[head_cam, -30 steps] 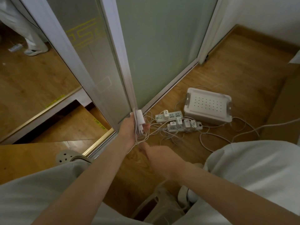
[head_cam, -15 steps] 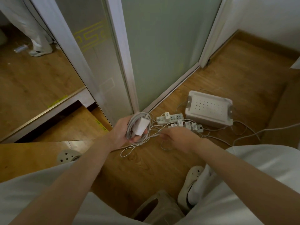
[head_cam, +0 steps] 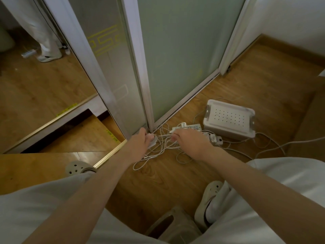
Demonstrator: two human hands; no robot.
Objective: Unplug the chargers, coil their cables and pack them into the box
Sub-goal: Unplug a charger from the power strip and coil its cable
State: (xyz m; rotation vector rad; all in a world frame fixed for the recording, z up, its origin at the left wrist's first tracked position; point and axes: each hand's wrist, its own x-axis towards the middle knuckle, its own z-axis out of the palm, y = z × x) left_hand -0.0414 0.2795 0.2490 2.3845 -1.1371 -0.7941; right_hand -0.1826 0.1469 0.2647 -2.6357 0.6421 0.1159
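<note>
Nearest, well on this side of the box (head_cam: 228, 118): a stool (head_cam: 174, 224) and one shoe (head_cam: 209, 198), neither involved. Both forearms reach to the floor left of the box.

Loose cables (head_cam: 158, 154) lie tangled on the floor, left of the box and nearer than it. Several loops cross one another.

Left hand (head_cam: 140, 140), farthest left of the box: fingers curled round a white charger (head_cam: 152, 140), with loops of its cable (head_cam: 162, 135) gathered against it. The hold looks firm. The hand hides most of the charger.

Right hand (head_cam: 190, 140), between the left hand and the box: knuckles up, fingers bent down into the tangle. It appears to pinch the cable strand running across from the left hand. The fingertips are partly hidden, so confidence is moderate.

Just beyond the right hand, off the box's near-left corner: a power strip (head_cam: 191, 128). A second strip (head_cam: 213, 138) lies just beside the box's near side, with small plugs in it.

The box is white, with a perforated face up. Nothing visibly packed in it.

Judgement: the step in hand is coiling this one cable.
- Lift the strand clear of the crossing loops before each wrap.
- Feed slack with the right hand and pin each loop under the left thumb.
- Keep the loops even.
- Do not pull taut, since a snag would likely drag the strips toward the hands.
</note>
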